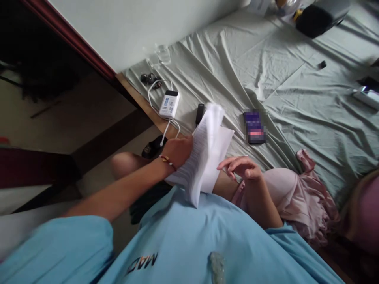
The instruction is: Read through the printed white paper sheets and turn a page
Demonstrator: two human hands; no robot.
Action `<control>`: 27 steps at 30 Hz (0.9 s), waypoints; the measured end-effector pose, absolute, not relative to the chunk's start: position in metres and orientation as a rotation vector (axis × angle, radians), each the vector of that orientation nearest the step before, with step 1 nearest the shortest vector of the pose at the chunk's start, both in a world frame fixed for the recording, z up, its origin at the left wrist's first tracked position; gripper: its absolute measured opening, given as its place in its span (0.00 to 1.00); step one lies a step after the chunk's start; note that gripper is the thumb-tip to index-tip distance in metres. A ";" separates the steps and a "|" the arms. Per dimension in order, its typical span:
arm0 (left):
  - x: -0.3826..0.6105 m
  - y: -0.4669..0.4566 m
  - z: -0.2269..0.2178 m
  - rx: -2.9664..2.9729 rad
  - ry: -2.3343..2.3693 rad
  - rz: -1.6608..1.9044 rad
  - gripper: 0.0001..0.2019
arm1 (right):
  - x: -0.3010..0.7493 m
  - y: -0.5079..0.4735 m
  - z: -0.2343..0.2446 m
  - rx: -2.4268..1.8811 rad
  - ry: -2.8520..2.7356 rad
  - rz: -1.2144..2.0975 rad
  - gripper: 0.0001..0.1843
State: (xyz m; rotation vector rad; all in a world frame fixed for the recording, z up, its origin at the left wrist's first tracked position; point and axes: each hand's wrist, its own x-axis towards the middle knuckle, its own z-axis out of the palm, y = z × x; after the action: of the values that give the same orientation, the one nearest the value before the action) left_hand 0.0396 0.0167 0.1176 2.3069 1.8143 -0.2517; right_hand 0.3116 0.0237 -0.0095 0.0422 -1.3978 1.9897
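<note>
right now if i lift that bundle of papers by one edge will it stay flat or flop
The papers will probably flop: the sheets already curl and fan where the left hand holds them. They look thin and light, so loose pages may slide apart. The right hand hovers at their edge, fingers spread; supporting from below there would likely steady them.

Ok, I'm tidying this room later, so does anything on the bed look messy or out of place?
The bedsheet is badly rumpled. A charger trails its cable at the mattress edge. Nothing looks spilled or broken.
</note>
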 end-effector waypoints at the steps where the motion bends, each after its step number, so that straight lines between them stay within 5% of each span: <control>1: 0.037 0.020 0.116 2.360 1.816 -0.325 0.15 | 0.311 0.023 -0.011 0.036 -1.349 1.956 0.25; 6: 0.009 0.034 0.117 2.325 1.883 -0.439 0.17 | 0.307 0.020 -0.007 -0.186 -1.145 1.852 0.22; 14: -0.030 0.026 0.132 2.128 1.786 0.353 0.15 | 0.292 0.025 0.000 -0.735 -1.096 1.484 0.31; 19: -0.024 0.012 0.119 1.994 1.850 0.612 0.16 | 0.280 0.024 -0.010 -0.816 -1.101 1.557 0.40; 27: -0.003 -0.012 0.076 1.763 1.743 0.610 0.17 | 0.271 0.023 -0.020 -1.057 -0.812 1.660 0.20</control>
State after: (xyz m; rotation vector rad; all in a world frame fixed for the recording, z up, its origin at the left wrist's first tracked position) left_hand -0.0030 -0.0124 0.0762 1.7633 1.7433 0.6097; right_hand 0.2707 0.0226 -0.0203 -1.0572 -0.8117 1.6604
